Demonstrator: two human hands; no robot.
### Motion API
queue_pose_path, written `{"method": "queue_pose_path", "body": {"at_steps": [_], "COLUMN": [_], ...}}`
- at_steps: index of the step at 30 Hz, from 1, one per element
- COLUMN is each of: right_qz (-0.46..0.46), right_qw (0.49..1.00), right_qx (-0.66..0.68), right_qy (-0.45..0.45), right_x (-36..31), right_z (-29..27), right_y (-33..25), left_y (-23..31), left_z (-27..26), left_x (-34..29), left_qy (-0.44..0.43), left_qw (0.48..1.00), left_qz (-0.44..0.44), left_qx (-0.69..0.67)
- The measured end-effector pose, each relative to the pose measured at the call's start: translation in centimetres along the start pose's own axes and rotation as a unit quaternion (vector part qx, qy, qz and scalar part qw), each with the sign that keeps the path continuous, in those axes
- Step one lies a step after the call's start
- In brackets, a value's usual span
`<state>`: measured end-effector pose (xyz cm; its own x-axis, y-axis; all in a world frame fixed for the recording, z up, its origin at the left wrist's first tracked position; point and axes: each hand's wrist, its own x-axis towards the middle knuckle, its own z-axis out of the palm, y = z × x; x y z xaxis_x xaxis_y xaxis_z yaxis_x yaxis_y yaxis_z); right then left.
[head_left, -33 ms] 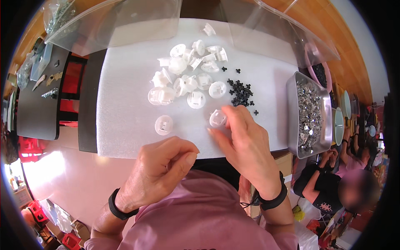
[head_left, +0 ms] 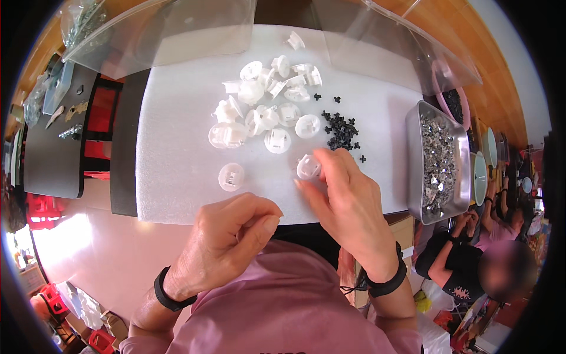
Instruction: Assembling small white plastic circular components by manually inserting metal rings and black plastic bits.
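White foam sheet (head_left: 177,183) covers the table. Right hand (head_left: 352,197): thumb and index finger curve around a round white plastic part (head_left: 306,168) near black cross-shaped pieces (head_left: 341,133); pinch cannot be confirmed. Left hand (head_left: 233,236): thumb and index finger pressed together.

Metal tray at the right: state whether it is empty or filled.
Not empty: the metal tray holds many small shiny metal pieces, spread along its length. How deep they lie, I cannot tell.

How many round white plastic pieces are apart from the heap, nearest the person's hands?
2: one round white piece just beyond the left hand, another white piece at the right hand. More may be hidden beneath the hands.
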<state>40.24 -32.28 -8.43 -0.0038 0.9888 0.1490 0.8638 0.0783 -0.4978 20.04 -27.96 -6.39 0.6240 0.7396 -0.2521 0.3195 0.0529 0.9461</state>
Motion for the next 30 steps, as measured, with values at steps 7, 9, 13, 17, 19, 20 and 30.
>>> {"method": "queue_pose_path", "body": {"at_steps": [7, 9, 13, 17, 19, 20, 30], "right_qz": [-0.025, -0.029, -0.031, -0.014, -0.022, -0.029, -0.019], "right_qw": [0.999, 0.999, 0.999, 0.996, 0.996, 0.996, 0.998], "right_qx": [0.007, 0.02, 0.026, 0.08, 0.08, 0.079, 0.039], "right_qy": [0.029, 0.033, 0.015, 0.037, 0.03, 0.024, 0.038], "right_x": [0.1, 0.0, -0.1, 0.1, 0.1, 0.1, 0.8], "right_z": [0.5, 0.4, 0.4, 0.5, 0.5, 0.6, 1.8], "right_y": [0.5, 0.4, 0.0, -0.9, -1.1, -1.1, -1.8], "left_y": [-0.6, -1.0, -1.5, -1.4, -1.2, -1.9, -1.7], "left_z": [0.8, 1.1, 0.9, 0.1, -1.1, -1.7, -2.1], "left_x": [-0.9, -0.9, -1.1, -1.6, -2.1, -2.2, 0.5], "left_qy": [-0.068, -0.053, -0.021, 0.037, 0.141, 0.172, 0.23], "left_qw": [0.996, 0.997, 0.999, 0.995, 0.988, 0.985, 0.961], "left_qz": [0.058, 0.052, 0.035, 0.085, 0.018, -0.022, 0.035], "left_qx": [0.021, 0.011, 0.013, 0.037, 0.054, 0.026, 0.147]}}
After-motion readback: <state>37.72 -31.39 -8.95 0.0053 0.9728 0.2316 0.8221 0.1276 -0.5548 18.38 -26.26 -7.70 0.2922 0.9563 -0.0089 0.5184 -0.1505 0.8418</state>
